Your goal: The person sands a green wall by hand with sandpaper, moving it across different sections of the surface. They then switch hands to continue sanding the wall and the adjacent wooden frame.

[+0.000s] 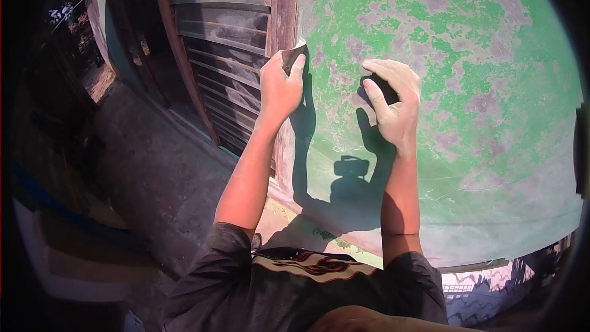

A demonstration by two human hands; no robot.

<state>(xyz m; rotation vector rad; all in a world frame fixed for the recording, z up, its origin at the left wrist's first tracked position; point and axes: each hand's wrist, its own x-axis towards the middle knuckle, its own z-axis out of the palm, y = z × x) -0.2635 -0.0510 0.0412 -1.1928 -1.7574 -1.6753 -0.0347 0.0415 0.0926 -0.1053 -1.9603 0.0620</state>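
My left hand [281, 86] is raised beside the wooden window frame, its thumb and fingers closed on a bent piece of sandpaper [294, 57] with a brownish-grey face and a pale upper edge. To the right, my right hand [396, 95] is curled at the green wall [455, 74], its fingers bent and dusted pale. Between its thumb and fingers is a black patch; I cannot tell what this is. The wall's green paint is worn through in many grey-purple patches. Shadows of both arms and my head fall on it.
A louvred window [224, 43] in a weathered wooden frame [284, 6] stands left of the wall. Below it runs a concrete floor [153, 154]. Pale patterned tiles or blocks [485, 295] show at the lower right, under the wall's bottom edge.
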